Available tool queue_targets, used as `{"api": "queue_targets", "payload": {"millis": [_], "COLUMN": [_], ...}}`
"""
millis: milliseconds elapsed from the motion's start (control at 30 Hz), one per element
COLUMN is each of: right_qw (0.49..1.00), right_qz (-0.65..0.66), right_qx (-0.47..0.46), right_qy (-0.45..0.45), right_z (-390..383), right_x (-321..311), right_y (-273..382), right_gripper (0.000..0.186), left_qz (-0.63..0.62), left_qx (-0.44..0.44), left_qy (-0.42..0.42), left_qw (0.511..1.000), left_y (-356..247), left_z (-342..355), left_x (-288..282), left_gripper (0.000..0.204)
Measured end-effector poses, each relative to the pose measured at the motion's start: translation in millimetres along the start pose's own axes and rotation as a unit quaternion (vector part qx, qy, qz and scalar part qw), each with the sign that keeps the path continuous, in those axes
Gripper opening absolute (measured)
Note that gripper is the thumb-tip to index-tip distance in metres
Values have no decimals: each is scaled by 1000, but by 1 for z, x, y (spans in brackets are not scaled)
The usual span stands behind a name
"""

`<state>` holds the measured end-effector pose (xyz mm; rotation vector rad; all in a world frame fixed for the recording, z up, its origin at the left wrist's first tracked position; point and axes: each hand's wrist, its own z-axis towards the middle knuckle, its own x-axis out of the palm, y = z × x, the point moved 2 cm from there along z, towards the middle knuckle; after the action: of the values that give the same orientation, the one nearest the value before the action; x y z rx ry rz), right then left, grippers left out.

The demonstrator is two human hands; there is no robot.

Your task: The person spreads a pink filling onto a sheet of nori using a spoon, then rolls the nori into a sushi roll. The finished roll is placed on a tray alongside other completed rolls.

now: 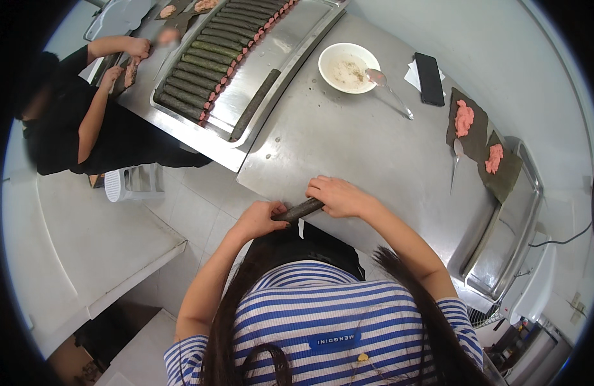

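A dark seaweed roll (299, 211) lies across both my hands at the front edge of the steel table. My left hand (263, 219) is closed round its left end, just off the table edge. Round the right end, my right hand (334, 196) is closed too, over the table's corner. What fills this roll is hidden. To the right, two seaweed sheets bear pink paste: a farther mound (464, 118) and a nearer mound (494, 159). A metal spoon (457, 154) lies beside them.
A white bowl (332, 80) with cloudy liquid and a spoon (390, 90) stands mid-table, near a black phone (429, 78). At left, a metal tray (245, 96) holds several finished rolls (203, 61) and one apart. A co-worker (91, 109) handles paste and seaweed beyond it.
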<state>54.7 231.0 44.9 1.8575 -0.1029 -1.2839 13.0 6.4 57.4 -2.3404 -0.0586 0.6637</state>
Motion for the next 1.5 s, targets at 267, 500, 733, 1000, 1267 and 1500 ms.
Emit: {"api": "queue_targets", "payload": {"millis": [267,500,733,1000,1267,1500], "right_qw": [996,979,907,753,655,638], "right_qz": [68,120,170,257,249,198], "right_qx": [54,142,275,425,486,515], "right_qy": [-4,-82,-270,-431,-522,-538], "right_z": [6,25,100,238,316,343], "right_x": [-10,-20,-51,-62,-36,-8], "right_y": [4,16,52,46,7,-5], "right_gripper": [33,33,33,34,39,38], "left_qz": [182,287,501,669,745,757], "left_qx": [49,127,327,370,391,407], "left_qy": [6,81,121,129,91,93], "left_qw": [982,946,792,632,533,503], "left_y": [-28,-48,-71,-82,-49,-30], "left_z": [3,31,89,168,228,245], "left_x": [-50,-121,-232,-318,-320,-307], "left_gripper": [31,27,20,20,21,19]}}
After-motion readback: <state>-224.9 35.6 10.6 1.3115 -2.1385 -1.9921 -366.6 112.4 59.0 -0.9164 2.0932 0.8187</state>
